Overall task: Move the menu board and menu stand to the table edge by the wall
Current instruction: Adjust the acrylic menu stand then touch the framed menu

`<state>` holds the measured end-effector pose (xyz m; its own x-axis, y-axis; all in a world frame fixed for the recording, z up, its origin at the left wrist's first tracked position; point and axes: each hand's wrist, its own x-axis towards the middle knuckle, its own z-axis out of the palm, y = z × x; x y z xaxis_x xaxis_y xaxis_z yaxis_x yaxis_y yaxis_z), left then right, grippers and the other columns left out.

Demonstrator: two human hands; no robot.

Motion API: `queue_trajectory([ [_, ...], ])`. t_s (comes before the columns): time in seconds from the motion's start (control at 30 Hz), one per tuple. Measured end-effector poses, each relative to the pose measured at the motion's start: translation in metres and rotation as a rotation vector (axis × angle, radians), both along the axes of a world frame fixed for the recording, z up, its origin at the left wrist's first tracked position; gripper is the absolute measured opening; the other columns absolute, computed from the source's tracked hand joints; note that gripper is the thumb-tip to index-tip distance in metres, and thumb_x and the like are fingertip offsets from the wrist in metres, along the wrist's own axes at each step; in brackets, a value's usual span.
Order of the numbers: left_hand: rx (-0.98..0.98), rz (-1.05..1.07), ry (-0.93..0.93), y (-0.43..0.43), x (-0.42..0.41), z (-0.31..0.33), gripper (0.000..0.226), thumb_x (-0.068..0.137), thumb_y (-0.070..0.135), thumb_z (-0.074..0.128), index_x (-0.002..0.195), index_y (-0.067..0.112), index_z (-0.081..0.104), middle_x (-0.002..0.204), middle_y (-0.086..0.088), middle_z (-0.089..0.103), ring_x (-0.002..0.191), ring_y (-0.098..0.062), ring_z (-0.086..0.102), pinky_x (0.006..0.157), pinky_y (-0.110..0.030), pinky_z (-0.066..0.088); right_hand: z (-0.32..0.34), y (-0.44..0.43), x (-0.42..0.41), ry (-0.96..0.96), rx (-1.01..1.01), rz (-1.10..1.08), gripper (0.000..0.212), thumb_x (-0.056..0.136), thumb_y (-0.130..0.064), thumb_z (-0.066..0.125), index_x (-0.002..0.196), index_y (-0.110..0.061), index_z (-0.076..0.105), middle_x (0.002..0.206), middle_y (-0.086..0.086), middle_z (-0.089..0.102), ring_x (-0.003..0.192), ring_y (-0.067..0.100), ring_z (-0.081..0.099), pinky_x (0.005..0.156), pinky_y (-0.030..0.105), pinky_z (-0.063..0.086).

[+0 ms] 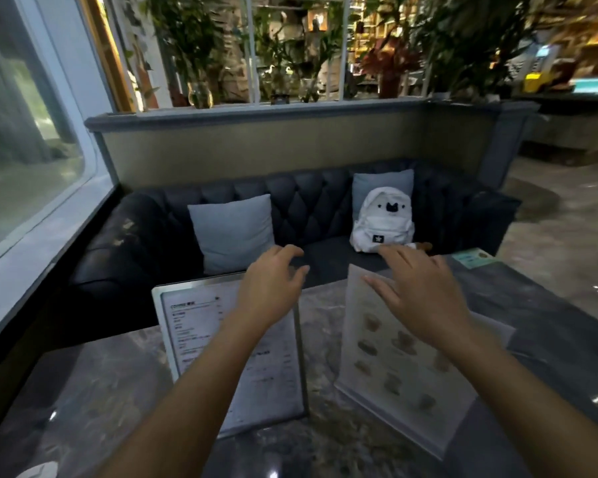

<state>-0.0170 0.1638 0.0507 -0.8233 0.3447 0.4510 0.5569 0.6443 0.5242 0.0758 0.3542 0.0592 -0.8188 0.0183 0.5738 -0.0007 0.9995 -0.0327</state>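
A silver-framed menu board (194,326) with black text stands upright on the grey marble table (83,391), left of centre. Beside it on the right stands a clear acrylic menu stand (387,370) showing pictures of pastries. My left hand (273,288) hovers over the top right corner of the menu board, fingers spread and curled, holding nothing. Above the top edge of the menu stand my right hand (418,291) is spread open; whether it touches the stand I cannot tell. Both forearms reach in from the bottom of the view.
Beyond the table is a dark tufted sofa (142,243) with two pale blue cushions (233,232) and a white plush backpack (382,220). A window wall (32,188) runs along the left. A green card (473,258) lies at the table's far right corner.
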Motion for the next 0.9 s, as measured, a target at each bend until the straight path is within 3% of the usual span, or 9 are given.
queue_trajectory([
  [0.17,-0.052,-0.146,0.022,0.052,0.015,-0.005,0.032,0.089,0.023,0.054,0.119,0.014,0.053,0.115,-0.011,0.059,0.104,-0.027,0.054,0.084,-0.036,0.045,-0.009,0.037,0.040,-0.013,-0.065,-0.131,0.038,0.084,-0.031,0.060,0.110,-0.003,0.060,0.101,0.017,0.069,0.090,0.035,0.063,0.075,0.042,0.047],
  [0.33,-0.112,-0.246,0.082,0.079,0.023,-0.011,0.036,0.089,0.015,0.052,0.125,0.013,0.050,0.126,-0.010,0.056,0.111,-0.029,0.051,0.092,-0.045,0.044,-0.018,0.061,0.067,-0.064,-0.155,-0.168,0.021,0.090,-0.025,0.052,0.103,-0.014,0.064,0.093,0.010,0.068,0.089,0.031,0.060,0.072,0.039,0.042],
  [0.43,-0.164,-0.292,0.142,0.083,0.025,-0.018,0.033,0.089,0.011,0.051,0.121,0.014,0.056,0.126,-0.011,0.059,0.115,-0.029,0.050,0.093,-0.039,0.039,-0.024,0.069,0.076,-0.102,-0.218,-0.177,0.023,0.091,-0.023,0.049,0.107,-0.019,0.065,0.093,0.012,0.069,0.088,0.032,0.059,0.072,0.042,0.045],
  [0.63,-0.258,-0.268,0.237,0.079,0.026,-0.023,0.041,0.086,0.009,0.052,0.126,0.019,0.053,0.129,-0.012,0.058,0.119,-0.028,0.050,0.102,-0.045,0.036,-0.029,0.073,0.074,-0.045,-0.336,-0.166,0.023,0.090,-0.018,0.053,0.107,-0.015,0.068,0.092,0.015,0.071,0.086,0.034,0.061,0.070,0.044,0.048],
  [0.77,-0.315,-0.227,0.226,0.074,0.025,-0.026,0.046,0.089,0.013,0.048,0.131,0.031,0.045,0.135,-0.003,0.051,0.125,-0.020,0.040,0.104,-0.038,0.019,-0.030,0.080,0.066,-0.011,-0.388,-0.178,0.021,0.088,-0.013,0.055,0.103,-0.014,0.069,0.094,0.015,0.071,0.087,0.035,0.061,0.069,0.043,0.050],
  [0.9,-0.339,-0.209,0.218,0.075,0.026,-0.023,0.044,0.091,0.018,0.046,0.132,0.034,0.043,0.131,0.000,0.050,0.121,-0.020,0.039,0.101,-0.036,0.014,-0.032,0.088,0.054,0.008,-0.409,-0.218,0.020,0.086,-0.011,0.056,0.101,-0.013,0.070,0.096,0.013,0.072,0.090,0.034,0.059,0.070,0.041,0.046],
])
